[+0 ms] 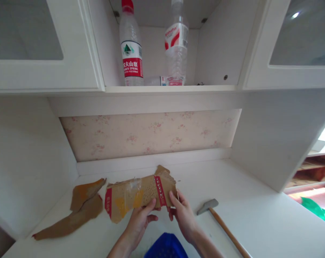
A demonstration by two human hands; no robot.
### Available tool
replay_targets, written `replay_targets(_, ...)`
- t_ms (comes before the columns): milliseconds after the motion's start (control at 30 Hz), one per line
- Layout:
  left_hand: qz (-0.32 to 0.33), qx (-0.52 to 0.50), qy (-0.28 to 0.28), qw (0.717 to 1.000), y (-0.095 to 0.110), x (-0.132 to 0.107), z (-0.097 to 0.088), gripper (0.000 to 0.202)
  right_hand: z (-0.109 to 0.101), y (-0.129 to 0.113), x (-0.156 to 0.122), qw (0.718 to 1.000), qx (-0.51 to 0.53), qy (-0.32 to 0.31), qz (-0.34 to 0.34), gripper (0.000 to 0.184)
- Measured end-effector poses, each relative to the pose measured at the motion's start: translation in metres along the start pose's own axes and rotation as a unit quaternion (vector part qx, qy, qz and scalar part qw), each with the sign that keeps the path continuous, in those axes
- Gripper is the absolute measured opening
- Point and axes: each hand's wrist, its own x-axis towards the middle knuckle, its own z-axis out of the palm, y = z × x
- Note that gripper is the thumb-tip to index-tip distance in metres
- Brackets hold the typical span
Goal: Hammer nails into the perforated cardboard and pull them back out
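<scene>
Both my hands hold a torn piece of brown cardboard (137, 195) with red bands and clear tape, just above the white desk (248, 208). My left hand (141, 220) grips its lower edge near the middle, thumb on top. My right hand (182, 215) pinches its right end, fingers closed on it. More torn cardboard scraps (79, 211) lie flat on the desk to the left.
A hammer (218, 222) with a wooden handle lies on the desk to my right. A blue plastic object (166, 247) sits at the bottom edge. Two upright water bottles (131, 46) stand in the open shelf above, between glass-door cabinets (38, 43).
</scene>
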Motion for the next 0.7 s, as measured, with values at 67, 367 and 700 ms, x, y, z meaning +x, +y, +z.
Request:
replay_targets(67,-0.004,-0.041,0.012,0.999,-0.015,0.015,0.0,0.039,-0.004,0.015,0.008,1.0,0.02,0.01,0.011,0.031)
replay_targets(367,-0.027,-0.114,0.037,0.992,-0.047,0.045,0.002,0.039,-0.014,0.054,0.025,0.987,0.129,-0.044,0.079,0.032)
replay_targets(700,-0.044,-0.098,0.048,0.993,-0.054,0.048,-0.004,0.044,-0.018,0.044,0.024,0.974,0.167,-0.111,0.105,0.023)
